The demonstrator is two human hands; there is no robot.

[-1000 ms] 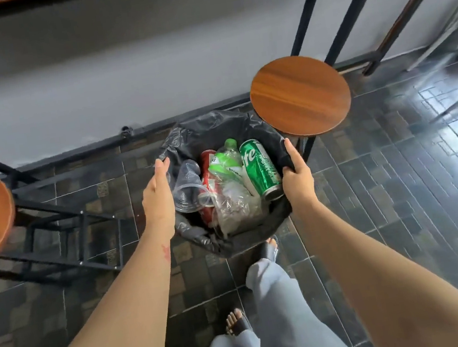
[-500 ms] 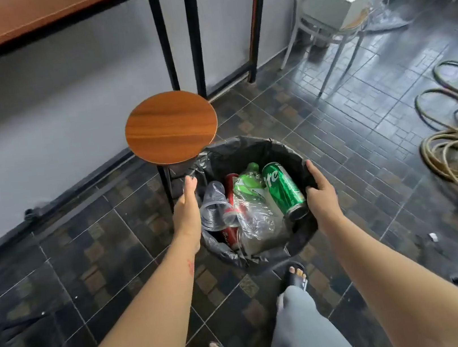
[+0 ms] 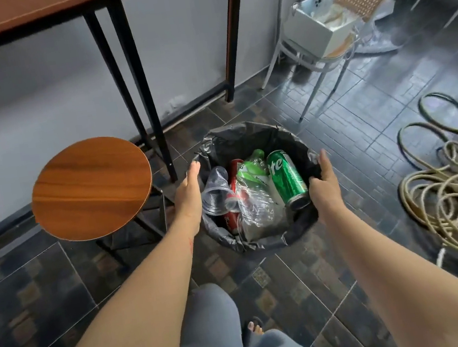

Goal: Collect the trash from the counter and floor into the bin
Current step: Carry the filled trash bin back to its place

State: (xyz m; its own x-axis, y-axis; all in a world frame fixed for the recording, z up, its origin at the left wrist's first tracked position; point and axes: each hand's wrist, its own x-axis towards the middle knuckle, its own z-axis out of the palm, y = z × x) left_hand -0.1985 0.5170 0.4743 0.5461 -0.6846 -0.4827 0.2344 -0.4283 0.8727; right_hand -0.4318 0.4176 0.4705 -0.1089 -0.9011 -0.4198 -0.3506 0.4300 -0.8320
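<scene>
A round bin point(image 3: 249, 137) lined with a black bag sits above the dark tiled floor, held between both hands. My left hand point(image 3: 188, 195) presses flat on its left side. My right hand point(image 3: 323, 186) grips its right rim. Inside lie a green soda can point(image 3: 286, 178), a green-labelled plastic bottle point(image 3: 251, 170), a red can point(image 3: 234, 184), clear plastic cups point(image 3: 215, 191) and crumpled clear plastic point(image 3: 260, 213).
A round wooden stool point(image 3: 90, 188) stands just left of the bin. A wooden counter point(image 3: 19, 11) on black legs is behind it. A white chair point(image 3: 345, 7) holding a box is at the back right. Coiled hose point(image 3: 455, 187) lies right. My feet are below.
The bin, held in both hands, has travelled right, away from the stool, which now lies to its left. The chair and hose have come into view.
</scene>
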